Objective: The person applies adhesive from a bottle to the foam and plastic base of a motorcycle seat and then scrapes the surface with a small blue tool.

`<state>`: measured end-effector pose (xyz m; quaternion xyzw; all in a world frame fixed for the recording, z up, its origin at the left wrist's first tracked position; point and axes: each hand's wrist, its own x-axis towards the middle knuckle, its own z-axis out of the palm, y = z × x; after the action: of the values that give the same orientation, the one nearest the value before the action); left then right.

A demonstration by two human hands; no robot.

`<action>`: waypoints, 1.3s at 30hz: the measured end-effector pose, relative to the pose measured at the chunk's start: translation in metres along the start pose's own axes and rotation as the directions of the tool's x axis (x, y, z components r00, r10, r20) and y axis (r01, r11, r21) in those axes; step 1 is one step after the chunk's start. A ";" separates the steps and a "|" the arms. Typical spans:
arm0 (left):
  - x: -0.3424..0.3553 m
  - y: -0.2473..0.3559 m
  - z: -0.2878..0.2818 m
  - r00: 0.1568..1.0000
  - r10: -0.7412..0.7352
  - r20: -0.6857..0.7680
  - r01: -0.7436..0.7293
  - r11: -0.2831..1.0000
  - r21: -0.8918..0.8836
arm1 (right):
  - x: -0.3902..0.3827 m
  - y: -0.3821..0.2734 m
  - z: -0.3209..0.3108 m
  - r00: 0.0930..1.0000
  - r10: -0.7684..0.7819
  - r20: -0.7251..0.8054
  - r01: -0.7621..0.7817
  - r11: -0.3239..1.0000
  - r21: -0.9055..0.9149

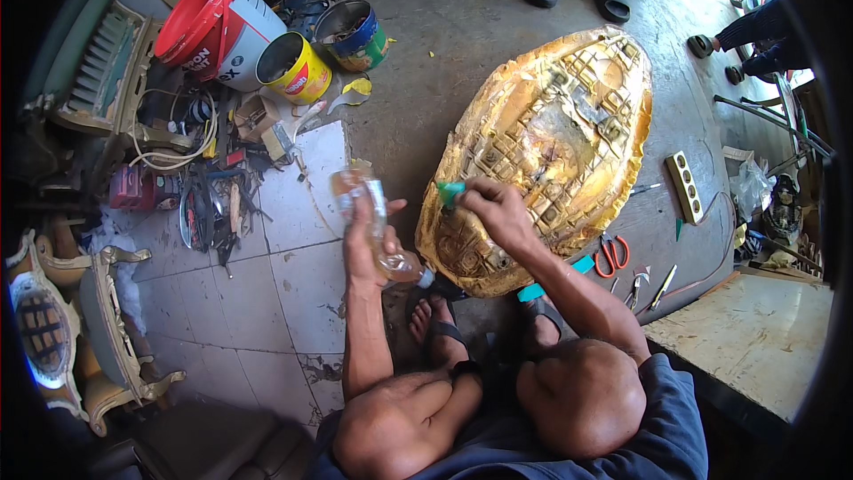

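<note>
Left of centre in the head view, the person's left hand [362, 244] holds a clear bottle [400, 265] of amber liquid, tilted so that its whitish cap end points near and to the right. Its fingers are partly curled about the bottle, with some standing out to the right. The right hand [498, 213] has its thumb and fingers drawn together on a small green piece [450, 194], held at the left edge of a large golden oval moulding [544, 147]. Whether the green piece touches that moulding, I cannot tell. The moulding lies on the floor [413, 80], right of centre and beyond the person's feet, its face set with raised square blocks and its rim rough.

Just beside its near right edge are a teal strip [555, 280] and scissors [611, 256] with orange handles; farther right lies a cream power strip [683, 187]. On the far left stand a red and white bucket [233, 36], a yellow can [296, 76] and a blue and green can [353, 40], with a heap of tools [216, 204] nearer. At the far right, a co-worker's dark trouser leg [760, 25] shows.
</note>
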<state>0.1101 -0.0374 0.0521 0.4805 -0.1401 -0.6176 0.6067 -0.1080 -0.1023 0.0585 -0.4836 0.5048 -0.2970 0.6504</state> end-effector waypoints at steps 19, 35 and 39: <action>-0.004 -0.047 0.000 0.994 0.042 -0.103 0.012 0.882 0.471 | 0.037 0.017 -0.016 0.936 -0.328 0.131 0.341 0.745 -0.573; -0.008 -0.050 -0.002 0.995 0.051 -0.087 -0.019 0.943 0.333 | 0.060 -0.009 -0.018 0.812 -0.154 0.564 0.560 0.479 -0.676; -0.010 -0.046 -0.001 0.995 -0.013 -0.099 0.048 0.932 0.359 | 0.063 -0.008 -0.025 0.819 -0.017 0.574 0.485 0.555 -0.676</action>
<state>0.0810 -0.0179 0.0205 0.6147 -0.2148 -0.5672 0.5043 -0.1110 -0.1684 0.0416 -0.8514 0.3158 0.0052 0.4189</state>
